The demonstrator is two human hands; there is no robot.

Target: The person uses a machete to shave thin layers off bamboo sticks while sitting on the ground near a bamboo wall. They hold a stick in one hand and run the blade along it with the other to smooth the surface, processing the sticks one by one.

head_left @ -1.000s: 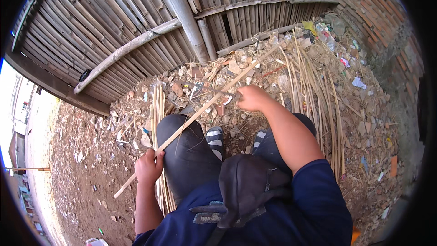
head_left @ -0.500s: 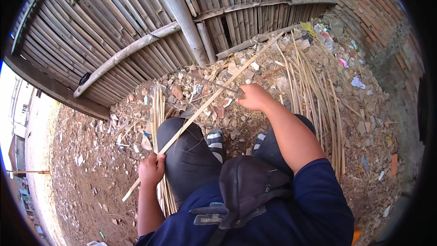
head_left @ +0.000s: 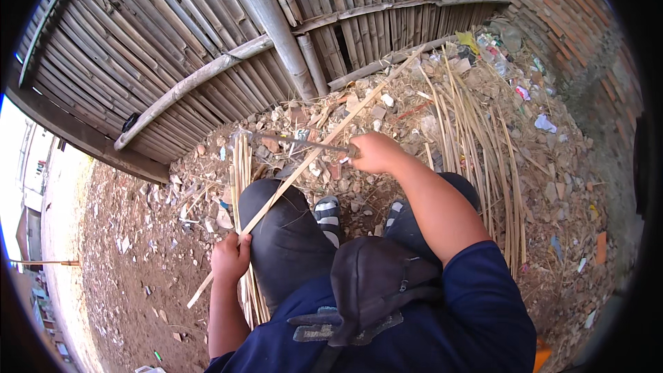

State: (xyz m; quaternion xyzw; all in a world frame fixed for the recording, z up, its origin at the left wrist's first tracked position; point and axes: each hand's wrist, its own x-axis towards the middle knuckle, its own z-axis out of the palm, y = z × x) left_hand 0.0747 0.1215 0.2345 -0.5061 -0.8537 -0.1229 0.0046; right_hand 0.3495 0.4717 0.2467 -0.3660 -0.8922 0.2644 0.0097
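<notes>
My left hand (head_left: 230, 259) pinches a long pale bamboo strip (head_left: 290, 184) beside my left knee. The strip slants across that knee and runs away to the far right, its far tip near the foot of the bamboo wall. In my right hand (head_left: 376, 153) is the handle of a knife with a long, thin, dark blade (head_left: 297, 141). The blade points left and crosses the strip beyond my knees; whether it touches the strip I cannot tell. A bundle of cut strips (head_left: 242, 166) lies along the outside of my left leg.
More bamboo strips (head_left: 476, 138) lie in a loose pile by my right leg. Ahead stands a bamboo wall (head_left: 186, 48) with a thick post (head_left: 273, 27); a brick wall (head_left: 580, 34) rises on the right. Stones, dry straw and litter cover the ground.
My right hand has drawn slightly left and nearer to me. The knife blade has swung nearer and lies more level. My left hand and the strip have barely moved.
</notes>
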